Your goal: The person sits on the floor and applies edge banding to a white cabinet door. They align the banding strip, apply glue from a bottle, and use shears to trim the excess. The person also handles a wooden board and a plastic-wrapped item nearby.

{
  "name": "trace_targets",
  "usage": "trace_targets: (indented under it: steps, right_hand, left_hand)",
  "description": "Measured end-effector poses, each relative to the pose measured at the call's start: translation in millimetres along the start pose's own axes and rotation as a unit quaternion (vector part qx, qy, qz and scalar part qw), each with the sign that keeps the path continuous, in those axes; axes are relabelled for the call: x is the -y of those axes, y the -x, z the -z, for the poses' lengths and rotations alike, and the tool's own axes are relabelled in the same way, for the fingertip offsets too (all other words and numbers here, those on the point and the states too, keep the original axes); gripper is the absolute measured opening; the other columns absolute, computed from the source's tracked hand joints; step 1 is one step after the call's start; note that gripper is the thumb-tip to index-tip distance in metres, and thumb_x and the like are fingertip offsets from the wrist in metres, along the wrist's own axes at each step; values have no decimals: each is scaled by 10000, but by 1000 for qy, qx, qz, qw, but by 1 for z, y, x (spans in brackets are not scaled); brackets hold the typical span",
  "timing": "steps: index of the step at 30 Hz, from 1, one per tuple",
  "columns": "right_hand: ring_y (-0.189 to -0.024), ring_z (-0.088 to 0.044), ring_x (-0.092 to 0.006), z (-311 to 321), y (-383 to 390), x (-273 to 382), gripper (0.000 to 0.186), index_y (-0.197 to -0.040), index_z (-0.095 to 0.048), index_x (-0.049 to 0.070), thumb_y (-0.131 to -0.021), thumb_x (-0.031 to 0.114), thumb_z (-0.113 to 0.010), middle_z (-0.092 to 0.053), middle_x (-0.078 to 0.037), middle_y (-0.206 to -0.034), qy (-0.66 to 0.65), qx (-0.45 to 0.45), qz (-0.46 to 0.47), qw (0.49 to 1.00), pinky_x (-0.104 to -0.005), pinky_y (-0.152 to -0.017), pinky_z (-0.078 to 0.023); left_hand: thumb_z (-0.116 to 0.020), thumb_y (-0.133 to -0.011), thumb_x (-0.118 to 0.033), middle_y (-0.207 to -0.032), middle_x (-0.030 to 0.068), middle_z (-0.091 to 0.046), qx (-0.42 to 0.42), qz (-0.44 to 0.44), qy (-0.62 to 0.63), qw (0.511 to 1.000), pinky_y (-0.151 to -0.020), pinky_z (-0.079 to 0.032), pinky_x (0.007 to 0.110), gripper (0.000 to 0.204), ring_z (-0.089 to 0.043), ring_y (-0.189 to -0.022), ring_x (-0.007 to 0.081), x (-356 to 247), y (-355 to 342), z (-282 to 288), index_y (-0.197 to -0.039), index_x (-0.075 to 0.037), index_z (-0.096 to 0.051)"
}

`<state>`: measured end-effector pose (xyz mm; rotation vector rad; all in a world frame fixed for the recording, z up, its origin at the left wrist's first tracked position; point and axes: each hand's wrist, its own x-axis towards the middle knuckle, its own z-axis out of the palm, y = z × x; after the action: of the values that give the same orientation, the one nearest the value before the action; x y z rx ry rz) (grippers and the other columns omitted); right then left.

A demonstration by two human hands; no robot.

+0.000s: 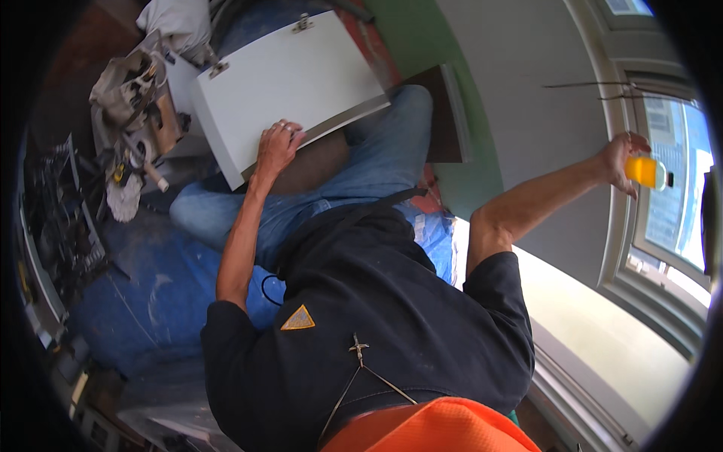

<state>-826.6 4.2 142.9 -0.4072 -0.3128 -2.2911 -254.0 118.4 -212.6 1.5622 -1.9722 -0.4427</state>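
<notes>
My left hand [279, 143] lies on the near edge of a white board-like box or panel [294, 71], fingers loosely bent over its surface, with a ring showing on one finger. The panel rests across my legs and bears two metal clips [303, 23] along its far edge. Far out to the right, beside the window, my right hand [622, 162] is around the base of a small yellow bottle [642, 172] with a pale upper part and a dark tip. Part of its grip is hidden.
A window [670, 173] with a light frame stands at right, above a grey wall panel [520, 98]. A tool bag [128, 98] with tools sits at the far left. Blue sheeting [151, 301] covers the floor. A dark board [444, 113] leans beside my knee.
</notes>
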Motion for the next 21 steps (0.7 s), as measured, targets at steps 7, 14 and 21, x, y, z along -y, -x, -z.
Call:
trace_targets:
  steps: [7, 14, 21]
  right_hand:
    - [-817, -667, -119, 5, -60, 10, 849, -1155, -599, 145, -633, 800, -743, -654, -3, -949, -119, -163, 73, 977, -327, -777, -535]
    - [-818, -669, -102, 10, -51, -4, 563, -1008, -673, 208, -760, 713, -692, -677, 56, -887, -32, -149, 78, 985, -287, -734, -519]
    - [-911, -675, -144, 2, 61, -50, 500, -1079, -626, 146, -822, 565, -714, -665, -19, -973, 126, -17, -55, 990, -320, -865, -558]
  left_hand:
    - [-693, -887, -181, -925, 76, -667, 43, 50, -15, 998, -820, -465, 422, 130, -627, -923, 268, -4, 0, 1, -971, -83, -680]
    - [-628, -911, -89, -972, 120, -674, 32, 66, 49, 996, -812, -501, 424, 94, -642, -908, 324, 12, -3, -7, -967, -50, -693]
    - [-618, -933, -115, -1050, 127, -649, -16, 72, -28, 997, -845, -506, 421, 127, -639, -924, 330, 7, 10, -8, -1012, -47, -691]
